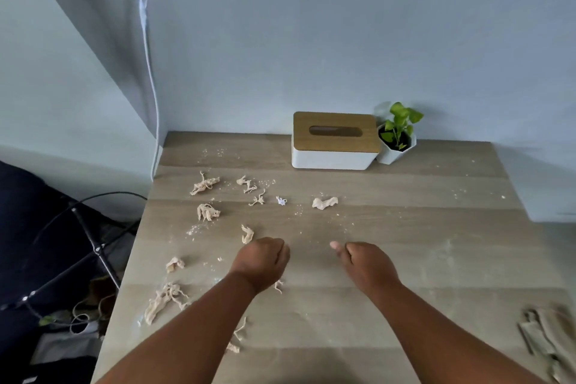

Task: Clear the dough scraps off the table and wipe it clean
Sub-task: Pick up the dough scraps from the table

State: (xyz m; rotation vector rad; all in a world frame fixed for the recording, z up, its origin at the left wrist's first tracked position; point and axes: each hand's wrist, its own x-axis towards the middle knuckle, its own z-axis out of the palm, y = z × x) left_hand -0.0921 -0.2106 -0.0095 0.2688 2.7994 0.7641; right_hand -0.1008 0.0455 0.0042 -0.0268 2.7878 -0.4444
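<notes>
Both hands hovered low over the wooden table (405,227). The left hand (261,260) was curled into a loose fist, and whether it held anything could not be told. The right hand (367,265) was also curled, thumb sticking out toward the left. Dough scraps (204,184) lay scattered over the table's left half amid flour specks, one scrap (247,234) just beyond the left knuckles. A tissue box (335,141) and a potted plant (397,135) stood at the far edge. A folded cloth (548,337) lay at the near right.
</notes>
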